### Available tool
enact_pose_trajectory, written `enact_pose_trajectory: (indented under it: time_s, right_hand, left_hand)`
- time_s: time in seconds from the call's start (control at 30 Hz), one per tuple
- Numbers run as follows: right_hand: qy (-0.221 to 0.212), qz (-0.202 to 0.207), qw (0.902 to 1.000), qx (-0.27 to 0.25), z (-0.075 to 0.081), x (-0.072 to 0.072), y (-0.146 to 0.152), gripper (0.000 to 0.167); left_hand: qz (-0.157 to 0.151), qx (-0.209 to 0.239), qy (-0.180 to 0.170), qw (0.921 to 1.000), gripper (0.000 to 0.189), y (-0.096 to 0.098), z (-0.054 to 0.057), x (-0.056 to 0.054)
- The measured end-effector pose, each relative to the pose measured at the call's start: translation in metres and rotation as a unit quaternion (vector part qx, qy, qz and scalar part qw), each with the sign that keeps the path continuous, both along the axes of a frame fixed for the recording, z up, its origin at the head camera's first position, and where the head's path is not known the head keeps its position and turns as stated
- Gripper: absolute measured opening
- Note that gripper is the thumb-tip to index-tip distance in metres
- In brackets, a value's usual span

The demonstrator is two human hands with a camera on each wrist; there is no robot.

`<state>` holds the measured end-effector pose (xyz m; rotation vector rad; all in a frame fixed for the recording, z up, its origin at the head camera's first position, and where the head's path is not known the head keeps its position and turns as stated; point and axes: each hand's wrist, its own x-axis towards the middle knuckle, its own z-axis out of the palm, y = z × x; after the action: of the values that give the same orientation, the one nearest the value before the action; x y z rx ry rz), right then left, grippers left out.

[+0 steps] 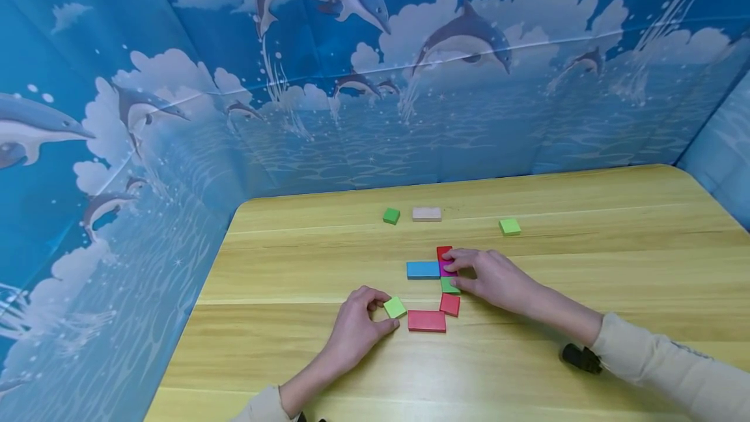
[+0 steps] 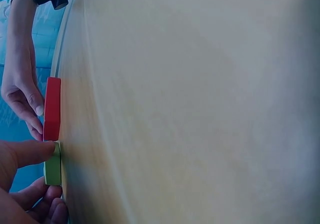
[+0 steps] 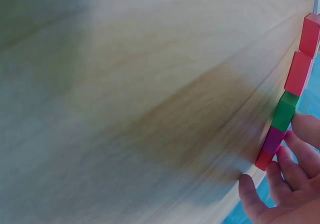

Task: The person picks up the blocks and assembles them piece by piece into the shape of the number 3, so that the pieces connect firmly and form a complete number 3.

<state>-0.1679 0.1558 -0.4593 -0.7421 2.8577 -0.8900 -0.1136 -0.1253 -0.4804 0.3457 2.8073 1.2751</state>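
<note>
My left hand (image 1: 357,327) pinches a light green square block (image 1: 395,307) between thumb and fingers, low over the wood. Just right of it lies a long red block (image 1: 426,321), with a smaller red square block (image 1: 450,305) at its upper right corner. My right hand (image 1: 492,279) touches the right side of a short column: a green block (image 1: 450,285) by the thumb, a magenta block (image 3: 273,139) beside the fingers, and a red block (image 1: 444,252) at the far end. A blue block (image 1: 423,270) extends leftward from this column. The fingers partly cover the magenta block in the head view.
Farther back on the wooden table (image 1: 281,246) lie a dark green block (image 1: 391,215), a pale pinkish block (image 1: 426,214) and another light green block (image 1: 510,226). A dolphin-print curtain (image 1: 363,142) hangs along the table's back and left sides.
</note>
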Motion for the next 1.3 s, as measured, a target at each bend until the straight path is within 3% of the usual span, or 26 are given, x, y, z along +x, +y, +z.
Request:
enact_pose_trajectory:
  time_s: [0.53, 0.8, 1.03, 1.3]
  right_hand:
    - [0.001, 0.001, 1.0000, 0.002, 0.000, 0.000, 0.000, 0.031]
    - [0.003, 0.005, 1.0000, 0.003, 0.001, 0.000, 0.000, 0.031]
    - [0.001, 0.004, 1.0000, 0.001, 0.002, -0.001, 0.000, 0.030]
    - [0.001, 0.004, 1.0000, -0.005, 0.003, 0.000, 0.000, 0.029]
  left_hand:
    - [-0.003, -0.013, -0.003, 0.9999, 0.035, 0.000, 0.001, 0.002]
    - [-0.032, 0.012, -0.030, 0.9990, 0.043, -0.004, 0.003, -0.002]
    - [-0.062, 0.039, -0.037, 0.9966, 0.045, -0.009, 0.009, -0.014]
    - [-0.087, 0.019, -0.031, 0.9955, 0.042, -0.005, 0.010, -0.034]
